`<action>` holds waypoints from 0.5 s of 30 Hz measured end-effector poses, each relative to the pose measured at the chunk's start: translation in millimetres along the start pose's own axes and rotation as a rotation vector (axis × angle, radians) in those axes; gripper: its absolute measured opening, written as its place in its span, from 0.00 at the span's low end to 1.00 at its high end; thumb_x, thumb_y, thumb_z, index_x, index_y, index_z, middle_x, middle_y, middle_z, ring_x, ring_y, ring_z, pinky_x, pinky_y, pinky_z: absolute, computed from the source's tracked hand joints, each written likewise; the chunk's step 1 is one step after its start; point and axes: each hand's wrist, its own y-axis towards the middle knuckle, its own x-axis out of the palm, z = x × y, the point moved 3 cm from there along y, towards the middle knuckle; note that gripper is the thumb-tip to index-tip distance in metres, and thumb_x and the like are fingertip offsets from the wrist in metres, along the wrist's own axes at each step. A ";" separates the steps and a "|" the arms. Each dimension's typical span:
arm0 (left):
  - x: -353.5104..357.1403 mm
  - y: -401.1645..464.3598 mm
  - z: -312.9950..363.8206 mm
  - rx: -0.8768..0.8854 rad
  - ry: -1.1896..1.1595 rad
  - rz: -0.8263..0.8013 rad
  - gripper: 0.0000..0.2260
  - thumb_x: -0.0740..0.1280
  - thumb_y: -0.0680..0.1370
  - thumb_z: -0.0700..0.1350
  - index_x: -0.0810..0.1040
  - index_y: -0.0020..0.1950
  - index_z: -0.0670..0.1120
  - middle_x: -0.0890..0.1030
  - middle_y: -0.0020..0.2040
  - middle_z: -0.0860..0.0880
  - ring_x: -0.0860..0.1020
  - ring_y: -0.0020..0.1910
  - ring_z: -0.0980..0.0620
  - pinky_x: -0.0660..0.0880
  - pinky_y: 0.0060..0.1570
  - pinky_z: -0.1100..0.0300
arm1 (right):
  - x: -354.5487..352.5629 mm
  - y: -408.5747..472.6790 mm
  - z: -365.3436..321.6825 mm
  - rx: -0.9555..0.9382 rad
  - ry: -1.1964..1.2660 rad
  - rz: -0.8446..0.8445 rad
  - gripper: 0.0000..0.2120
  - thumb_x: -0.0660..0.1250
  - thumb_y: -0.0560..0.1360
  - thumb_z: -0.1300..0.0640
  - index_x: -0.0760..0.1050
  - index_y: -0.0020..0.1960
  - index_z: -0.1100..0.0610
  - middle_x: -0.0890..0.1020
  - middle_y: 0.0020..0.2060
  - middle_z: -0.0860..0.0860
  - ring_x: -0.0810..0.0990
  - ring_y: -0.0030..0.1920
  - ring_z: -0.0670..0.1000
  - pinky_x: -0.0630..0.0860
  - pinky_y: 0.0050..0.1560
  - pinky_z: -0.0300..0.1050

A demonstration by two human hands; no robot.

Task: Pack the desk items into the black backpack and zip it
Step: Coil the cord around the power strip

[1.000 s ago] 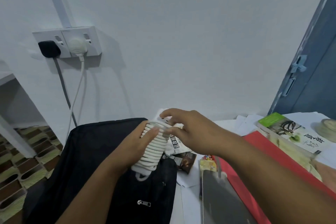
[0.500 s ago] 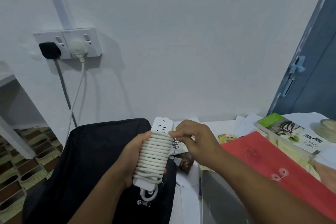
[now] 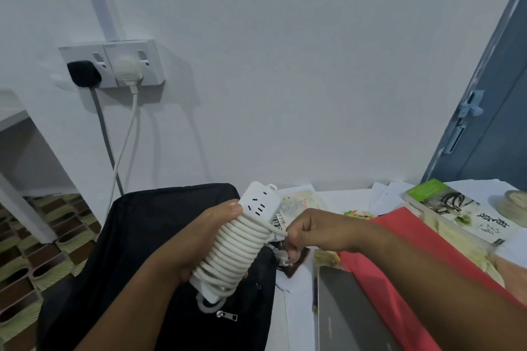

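A white power strip (image 3: 258, 202) with its white cord (image 3: 233, 251) wound tightly around it is held upright above the black backpack (image 3: 159, 236). My left hand (image 3: 199, 239) grips the wound strip from the left side. My right hand (image 3: 310, 232) pinches the cord's loose end at the strip's right edge. The backpack lies at the desk's left, with a silver zipper pull (image 3: 226, 315) on its front. The strip's lower end hangs just above that pull.
A red folder (image 3: 399, 239), a grey laptop (image 3: 342, 313), a green-and-white book (image 3: 456, 211), snack packets (image 3: 299, 202) and loose papers (image 3: 387, 194) lie on the white desk. Wall sockets (image 3: 114, 63) with two plugs are upper left. A blue door (image 3: 490, 122) stands right.
My right hand has moved from the top of the strip down to its right side and now pinches the cord end. The strip has risen and tilted, its socket face now showing.
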 end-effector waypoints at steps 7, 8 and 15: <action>-9.6 -6.8 9.8 0.176 0.084 -0.265 0.29 0.71 0.72 0.62 0.78 0.60 0.40 0.83 0.46 0.41 0.83 0.39 0.44 0.79 0.37 0.54 | -5.6 1.6 -24.2 0.162 -0.108 -0.341 0.29 0.71 0.62 0.25 0.79 0.37 0.53 0.85 0.45 0.49 0.80 0.54 0.51 0.72 0.60 0.42; -10.6 -8.2 12.7 0.195 0.099 -0.282 0.28 0.71 0.72 0.62 0.79 0.59 0.40 0.83 0.47 0.42 0.84 0.40 0.46 0.80 0.38 0.56 | -5.0 3.4 -27.0 0.189 -0.124 -0.355 0.29 0.71 0.61 0.25 0.79 0.37 0.53 0.86 0.42 0.50 0.81 0.53 0.50 0.71 0.59 0.39; -10.9 -4.7 20.9 0.026 0.781 -0.350 0.24 0.64 0.72 0.64 0.82 0.58 0.49 0.84 0.56 0.51 0.81 0.57 0.52 0.75 0.62 0.49 | -12.9 26.6 -76.1 0.230 -0.581 -0.024 0.12 0.81 0.62 0.54 0.79 0.36 0.56 0.74 0.24 0.44 0.68 0.25 0.42 0.66 0.31 0.38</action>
